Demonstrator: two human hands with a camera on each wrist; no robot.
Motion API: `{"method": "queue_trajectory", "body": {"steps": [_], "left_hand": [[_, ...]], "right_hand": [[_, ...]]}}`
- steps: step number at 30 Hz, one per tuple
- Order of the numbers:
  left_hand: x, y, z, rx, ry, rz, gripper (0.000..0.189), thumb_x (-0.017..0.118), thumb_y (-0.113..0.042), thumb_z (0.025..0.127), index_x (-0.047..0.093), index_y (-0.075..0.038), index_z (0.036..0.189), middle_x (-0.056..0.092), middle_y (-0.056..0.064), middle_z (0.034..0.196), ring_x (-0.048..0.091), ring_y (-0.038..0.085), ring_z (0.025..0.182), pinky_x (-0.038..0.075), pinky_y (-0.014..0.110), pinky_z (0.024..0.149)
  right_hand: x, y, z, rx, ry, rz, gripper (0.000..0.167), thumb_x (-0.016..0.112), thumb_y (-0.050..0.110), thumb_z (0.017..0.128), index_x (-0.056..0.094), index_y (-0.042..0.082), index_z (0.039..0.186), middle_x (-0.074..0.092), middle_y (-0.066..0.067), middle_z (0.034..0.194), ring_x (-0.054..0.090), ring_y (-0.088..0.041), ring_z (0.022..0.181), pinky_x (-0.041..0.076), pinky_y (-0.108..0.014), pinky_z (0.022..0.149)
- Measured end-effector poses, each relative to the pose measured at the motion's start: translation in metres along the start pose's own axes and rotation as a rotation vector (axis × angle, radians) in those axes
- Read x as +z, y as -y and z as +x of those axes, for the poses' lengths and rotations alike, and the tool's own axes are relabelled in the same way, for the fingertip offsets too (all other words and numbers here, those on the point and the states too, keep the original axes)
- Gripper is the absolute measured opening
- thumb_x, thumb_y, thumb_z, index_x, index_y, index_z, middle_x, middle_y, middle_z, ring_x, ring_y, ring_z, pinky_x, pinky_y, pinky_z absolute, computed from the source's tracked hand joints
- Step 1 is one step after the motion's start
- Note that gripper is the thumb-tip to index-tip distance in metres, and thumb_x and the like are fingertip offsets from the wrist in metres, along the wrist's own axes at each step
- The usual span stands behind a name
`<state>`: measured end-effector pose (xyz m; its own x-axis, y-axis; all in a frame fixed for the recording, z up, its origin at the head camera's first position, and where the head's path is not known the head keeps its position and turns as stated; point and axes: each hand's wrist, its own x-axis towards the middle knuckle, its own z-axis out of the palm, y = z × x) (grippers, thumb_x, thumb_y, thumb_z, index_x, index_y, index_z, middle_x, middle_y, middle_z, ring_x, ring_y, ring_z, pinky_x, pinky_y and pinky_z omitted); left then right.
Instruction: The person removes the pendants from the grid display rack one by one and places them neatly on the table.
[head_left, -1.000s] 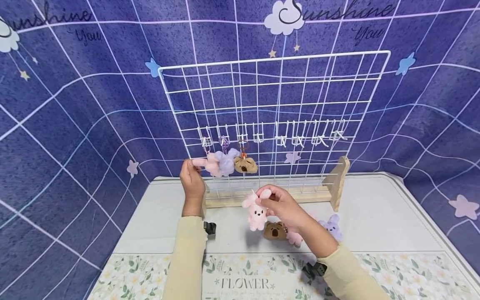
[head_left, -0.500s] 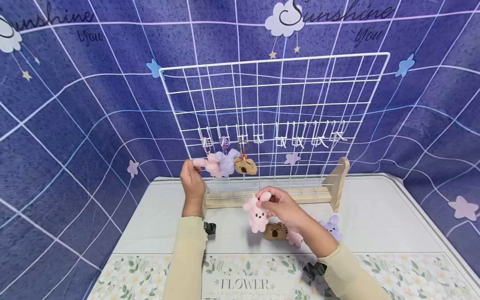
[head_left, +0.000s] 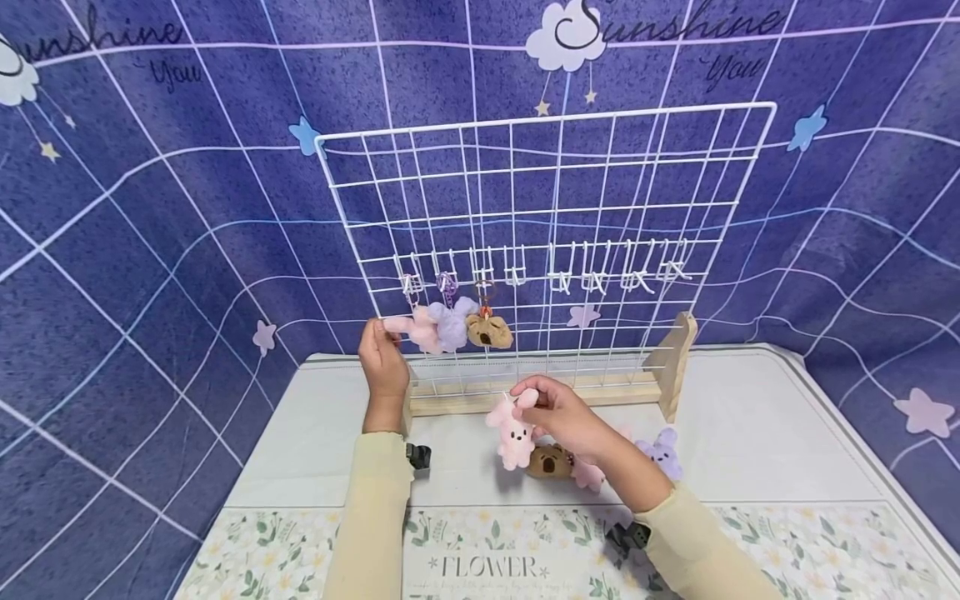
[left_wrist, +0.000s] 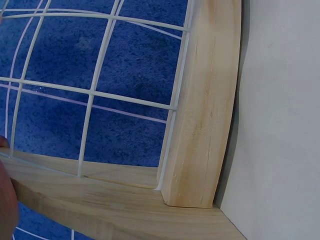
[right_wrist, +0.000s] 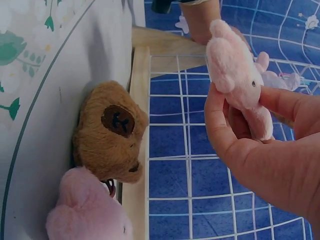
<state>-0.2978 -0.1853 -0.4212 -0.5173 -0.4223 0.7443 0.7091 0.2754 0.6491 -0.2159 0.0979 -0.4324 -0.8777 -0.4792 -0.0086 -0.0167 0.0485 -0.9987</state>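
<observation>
At far left, the smooth, pale wooden side post (left_wrist: 75,200) is gripped by the left hand (head_left: 384,367), fingers curled round it at the edge of the white wire grid rack (head_left: 512,123). Just beside, three toys are hung in a row: a soft pink plush (head_left: 423,327), a fluffy lilac plush (head_left: 452,327), a fuzzy brown plush (head_left: 490,331) on a ring. Into the middle: a velvety pink bunny (head_left: 515,437) is pinched at head and ear by the right hand (head_left: 566,417), between thumb and fingers, held above the white tabletop (head_left: 461,492) before the rack. Behind it, partly blocked in the head view, a rounded brown bear (right_wrist: 107,132) with a dark oval muzzle is laid down. Next comes a pink toy (right_wrist: 85,210), half covered by the right wrist; farther right, a lilac toy (head_left: 662,454). Above, bent-wire hooks (head_left: 561,282) are lined up; below, a floral band (head_left: 262,542) is crossed by pale sleeves (head_left: 375,517).
</observation>
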Motion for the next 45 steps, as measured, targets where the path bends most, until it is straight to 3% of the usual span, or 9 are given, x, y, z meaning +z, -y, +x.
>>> {"method": "queue_trajectory", "body": {"steps": [4, 8, 12, 13, 16, 23, 32, 39, 45], "left_hand": [[0.000, -0.001, 0.001, 0.004, 0.000, 0.003, 0.035, 0.034, 0.003, 0.109, 0.048, 0.020, 0.081, 0.045, 0.025, 0.071, 0.044, 0.039, 0.065, 0.042, 0.018, 0.065], [0.000, -0.002, 0.001, -0.011, -0.001, -0.002, 0.035, 0.034, 0.003, 0.109, 0.048, 0.020, 0.082, 0.046, 0.017, 0.071, 0.048, 0.031, 0.064, 0.042, 0.018, 0.065], [0.000, -0.004, 0.001, -0.021, 0.006, -0.005, 0.035, 0.034, 0.003, 0.109, 0.048, 0.022, 0.083, 0.046, 0.024, 0.071, 0.047, 0.034, 0.065, 0.043, 0.019, 0.065], [0.000, -0.004, 0.001, -0.021, 0.007, -0.006, 0.035, 0.034, 0.003, 0.109, 0.048, 0.022, 0.083, 0.046, 0.028, 0.071, 0.045, 0.039, 0.066, 0.043, 0.019, 0.065], [-0.001, -0.004, 0.000, -0.018, 0.012, -0.006, 0.036, 0.034, 0.002, 0.109, 0.048, 0.022, 0.083, 0.045, 0.034, 0.073, 0.047, 0.029, 0.065, 0.043, 0.017, 0.065], [-0.002, -0.002, -0.001, -0.012, 0.025, 0.010, 0.034, 0.034, 0.003, 0.109, 0.047, 0.020, 0.082, 0.046, 0.029, 0.073, 0.047, 0.011, 0.066, 0.042, 0.014, 0.066], [-0.001, -0.003, 0.000, -0.028, 0.013, -0.006, 0.036, 0.034, 0.002, 0.109, 0.047, 0.021, 0.082, 0.045, 0.031, 0.073, 0.047, 0.016, 0.066, 0.042, 0.014, 0.065], [-0.002, -0.001, 0.000, -0.019, 0.012, -0.007, 0.036, 0.034, 0.002, 0.109, 0.047, 0.022, 0.082, 0.044, 0.036, 0.074, 0.046, 0.020, 0.065, 0.042, 0.015, 0.065], [-0.001, 0.001, 0.000, -0.016, 0.010, -0.012, 0.036, 0.034, 0.002, 0.109, 0.046, 0.020, 0.081, 0.045, 0.028, 0.072, 0.046, 0.017, 0.065, 0.041, 0.014, 0.065]], "right_hand": [[-0.001, -0.003, 0.001, -0.020, 0.024, -0.011, 0.030, 0.062, 0.001, 0.102, 0.056, -0.007, 0.130, 0.066, 0.003, 0.095, 0.059, -0.007, 0.073, 0.055, -0.022, 0.071], [-0.001, -0.006, 0.001, -0.045, 0.043, -0.022, 0.028, 0.059, 0.000, 0.103, 0.055, -0.010, 0.128, 0.071, -0.009, 0.105, 0.067, -0.008, 0.083, 0.062, -0.026, 0.076], [0.000, -0.009, 0.002, -0.041, 0.042, -0.058, 0.026, 0.056, -0.003, 0.102, 0.056, -0.010, 0.127, 0.069, -0.022, 0.114, 0.071, -0.014, 0.091, 0.065, -0.032, 0.079], [0.000, -0.009, 0.002, -0.037, 0.038, -0.073, 0.026, 0.056, -0.003, 0.102, 0.056, -0.010, 0.127, 0.068, -0.022, 0.114, 0.070, -0.014, 0.091, 0.065, -0.032, 0.079], [0.000, -0.010, 0.002, -0.029, 0.028, -0.122, 0.025, 0.055, -0.003, 0.102, 0.058, -0.008, 0.126, 0.068, -0.021, 0.111, 0.069, -0.014, 0.089, 0.065, -0.032, 0.078], [-0.001, -0.012, 0.003, -0.018, 0.038, -0.169, 0.023, 0.055, -0.002, 0.102, 0.059, -0.007, 0.125, 0.069, -0.022, 0.111, 0.069, -0.014, 0.090, 0.064, -0.035, 0.081], [-0.004, -0.018, 0.005, -0.026, 0.044, -0.218, 0.024, 0.056, -0.002, 0.102, 0.060, -0.006, 0.125, 0.067, -0.021, 0.109, 0.067, -0.016, 0.087, 0.064, -0.045, 0.083], [-0.004, -0.023, 0.007, -0.006, 0.033, -0.254, 0.025, 0.058, -0.001, 0.101, 0.062, -0.004, 0.125, 0.066, -0.018, 0.105, 0.065, -0.016, 0.083, 0.064, -0.040, 0.078], [-0.005, -0.026, 0.008, -0.004, 0.039, -0.278, 0.024, 0.057, -0.002, 0.101, 0.062, -0.003, 0.125, 0.065, -0.018, 0.102, 0.065, -0.017, 0.081, 0.064, -0.041, 0.077]]}}
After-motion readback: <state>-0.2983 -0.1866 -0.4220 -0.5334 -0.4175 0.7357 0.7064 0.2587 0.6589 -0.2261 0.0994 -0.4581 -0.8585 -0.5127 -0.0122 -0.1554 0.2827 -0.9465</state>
